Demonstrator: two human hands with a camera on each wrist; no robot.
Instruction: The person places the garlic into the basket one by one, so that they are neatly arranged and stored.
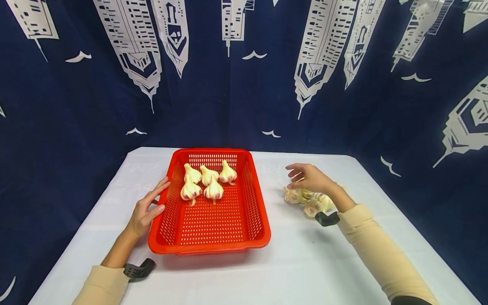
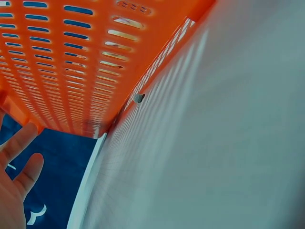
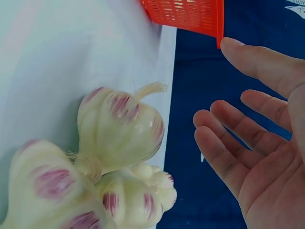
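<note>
A red plastic basket [image 1: 213, 250] with slotted walls stands on the white table. Several garlic bulbs [image 1: 213, 189] with purple streaks sit together toward its far left part. My left hand [image 1: 144, 213] rests at the basket's left rim, fingers and thumb spread apart; the left wrist view shows its fingertips [image 2: 29, 130] by the basket's outer wall. To the right of the basket, my right hand [image 1: 310, 178] hovers over a pile of garlic bulbs [image 1: 314, 207]. Its fingers are loosely bent with nothing between them. In the right wrist view, garlic bulbs [image 3: 119, 126] lie beside the palm.
The white table [image 1: 289, 262] carries the basket and the loose pile. Behind it hangs a dark blue cloth [image 1: 228, 97] with white building prints. Black bands [image 1: 139, 270] are on both wrists, below beige sleeves [image 1: 385, 250].
</note>
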